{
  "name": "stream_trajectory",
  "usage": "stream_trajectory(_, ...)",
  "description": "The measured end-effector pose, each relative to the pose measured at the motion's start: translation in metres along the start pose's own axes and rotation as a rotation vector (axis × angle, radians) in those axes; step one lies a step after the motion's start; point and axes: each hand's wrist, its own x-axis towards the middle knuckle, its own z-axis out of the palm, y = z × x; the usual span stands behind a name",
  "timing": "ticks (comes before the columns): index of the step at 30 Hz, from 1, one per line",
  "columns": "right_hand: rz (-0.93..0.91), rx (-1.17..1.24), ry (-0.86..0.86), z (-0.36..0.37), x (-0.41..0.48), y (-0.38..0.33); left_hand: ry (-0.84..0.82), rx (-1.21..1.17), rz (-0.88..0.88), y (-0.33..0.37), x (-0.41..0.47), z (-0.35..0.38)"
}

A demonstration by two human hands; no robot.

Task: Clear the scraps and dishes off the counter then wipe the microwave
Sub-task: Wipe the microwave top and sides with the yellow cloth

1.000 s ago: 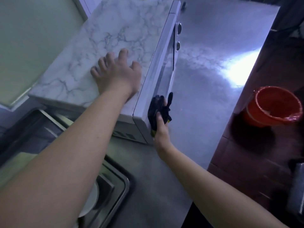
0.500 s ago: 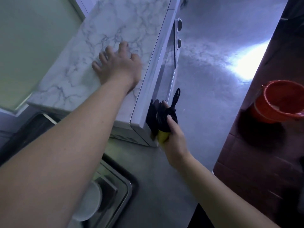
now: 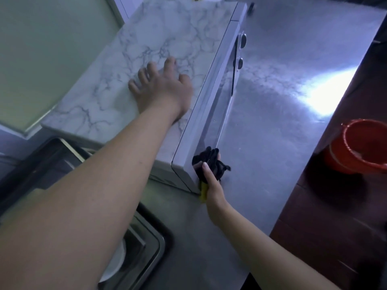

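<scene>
From my feed, the microwave (image 3: 167,49) fills the 11 to 12 o'clock part of the view, standing on the steel worktop (image 3: 293,105). Its top has a white marble pattern with grey veins. Its front is glossy and mirror-like, framed in pale trim, and seen edge-on from above. I count two round knobs on that front, one (image 3: 243,39) above the other (image 3: 240,62), toward 1 o'clock.

The left hand (image 3: 163,91) lies palm-down on the marbled top, its fingers (image 3: 169,63) spread and flat against the surface. The right hand (image 3: 213,191), just past centre toward 5 o'clock, grips one bunched black cloth (image 3: 209,162). Its fingers are curled round the cloth and the thumb lies along it. It presses the cloth against the near lower corner of the microwave's front. A yellow bit (image 3: 203,192) shows under the palm; I cannot tell whether it belongs to the cloth or is a separate sponge.

At 7 o'clock one sink (image 3: 152,243) is sunk into the worktop, half hidden by the left forearm, with one white dish (image 3: 117,264) partly visible inside. At 3 o'clock one red bucket (image 3: 360,147) stands on the dark tiled floor (image 3: 335,227), well apart from the microwave.
</scene>
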Motion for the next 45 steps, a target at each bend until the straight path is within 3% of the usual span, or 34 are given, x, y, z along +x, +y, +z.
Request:
stream_trajectory(5, 0.076, -0.031, -0.063, -0.031, 0.003, -0.02, -0.011, -0.02, -0.015, 0.0, -0.003, -0.004)
stream_trajectory(11, 0.35, 0.418, -0.062, -0.087, 0.011, -0.061, 0.001, -0.058, -0.015, -0.001, -0.004, -0.003)
stream_trajectory(15, 0.389, 0.329, -0.15, -0.127, 0.015, -0.095, 0.029, -0.062, -0.01, -0.003, -0.006, -0.002)
stream_trajectory(19, 0.334, 0.175, 0.019, -0.137, 0.053, -0.135, 0.048, -0.062, -0.011, -0.003, -0.006, -0.001)
stream_trajectory(23, -0.012, 0.117, 0.207, -0.122, 0.116, -0.186, 0.06, -0.055, -0.02, -0.005, -0.006, -0.001)
stream_trajectory(26, -0.214, -0.097, 0.21, -0.091, 0.161, -0.213, 0.07, -0.047, -0.021, -0.004, -0.006, -0.001)
stream_trajectory(28, -0.198, -0.156, 0.159, -0.063, 0.186, -0.213, 0.068, -0.038, -0.019, -0.004, -0.007, -0.001)
stream_trajectory(34, -0.006, 0.015, 0.157, -0.033, 0.201, -0.185, 0.072, -0.047, -0.025, -0.003, -0.008, 0.001)
stream_trajectory(45, 0.194, 0.01, -0.026, -0.028, 0.077, -0.114, 0.052, -0.039, -0.029, -0.002, -0.007, -0.002)
